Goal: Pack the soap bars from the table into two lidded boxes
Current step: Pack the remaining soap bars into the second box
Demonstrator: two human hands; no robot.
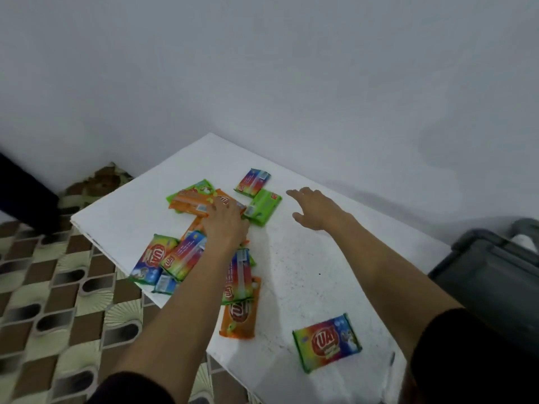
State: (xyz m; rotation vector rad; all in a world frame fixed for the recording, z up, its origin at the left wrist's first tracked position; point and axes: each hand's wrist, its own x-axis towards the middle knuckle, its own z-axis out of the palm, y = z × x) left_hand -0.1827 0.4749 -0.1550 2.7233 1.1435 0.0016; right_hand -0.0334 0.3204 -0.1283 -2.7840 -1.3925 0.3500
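Observation:
Several wrapped soap bars lie scattered on a white table (306,258). My left hand (226,223) lies palm down on an orange bar (194,204) in the middle of the pile; whether its fingers curl round it is hidden. My right hand (316,208) hovers open, fingers spread, just right of a green bar (262,207) and touches nothing. A rainbow bar (252,182) lies behind the green one. Another rainbow bar (327,342) lies alone near the front edge, and an orange bar (239,314) lies left of it. A dark grey lidded box (490,275) stands at the right, off the table.
A plain white wall runs behind the table. Patterned brown and cream floor tiles (58,287) lie to the left. A dark object (23,193) leans at the far left. More rainbow bars (154,259) crowd the table's left edge.

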